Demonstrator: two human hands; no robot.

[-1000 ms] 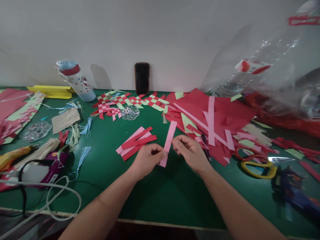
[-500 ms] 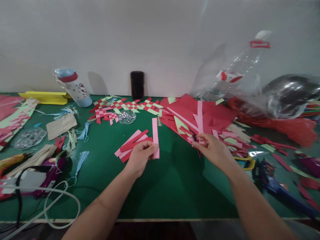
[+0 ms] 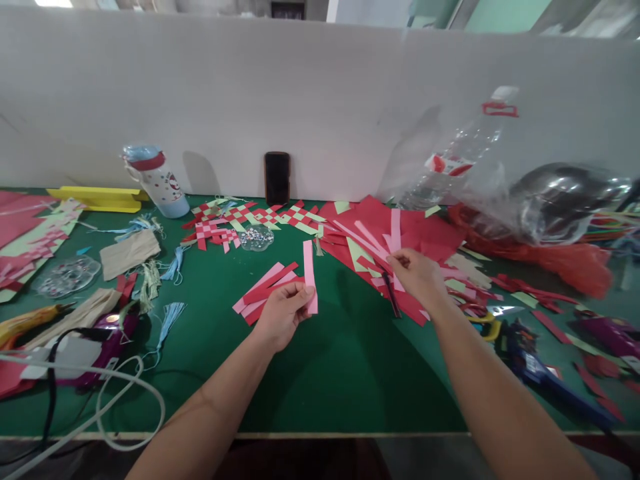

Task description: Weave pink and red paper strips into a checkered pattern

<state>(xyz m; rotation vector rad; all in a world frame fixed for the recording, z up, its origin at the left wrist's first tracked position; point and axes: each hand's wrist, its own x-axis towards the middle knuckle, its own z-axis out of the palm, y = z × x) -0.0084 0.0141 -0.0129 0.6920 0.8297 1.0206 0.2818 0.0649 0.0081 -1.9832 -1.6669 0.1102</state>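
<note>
We have a green table [image 3: 320, 380] before us, a pile of red paper [image 3: 433, 230] on its right side. Over that pile, our right hand [image 3: 415, 272] bunches its fingertips at scattered pink strips [image 3: 395, 230]; whether they grip one, we cannot tell. Our left hand [image 3: 284, 312], near a fan of red and pink pieces [image 3: 270, 281], pinches one pink paper strip [image 3: 309, 267] mid-table.
</note>
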